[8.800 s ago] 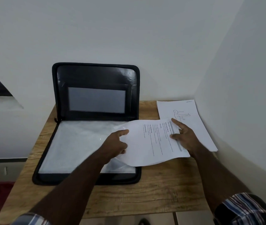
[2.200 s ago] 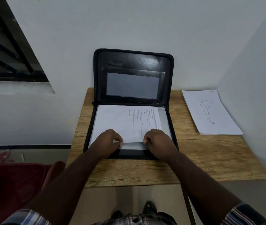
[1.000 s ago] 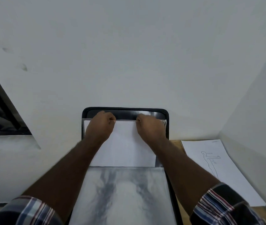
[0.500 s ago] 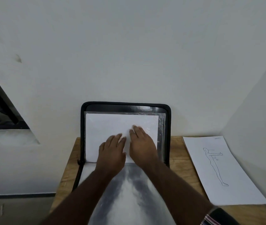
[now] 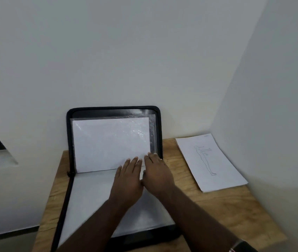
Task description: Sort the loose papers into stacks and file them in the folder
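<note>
Wood table, white corner walls.

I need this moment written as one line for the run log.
folder: open, lid upright | sheet: in lid sleeve | left hand, right hand: flat on sleeve | paper stack: on table, unfiled

A single head-worn view is given, looking forward and down from above the near edge of the light wooden table. The open black zip folder, propped against the far white wall, is framed centrally at close range. The forearms enter from the bottom edge.
</note>
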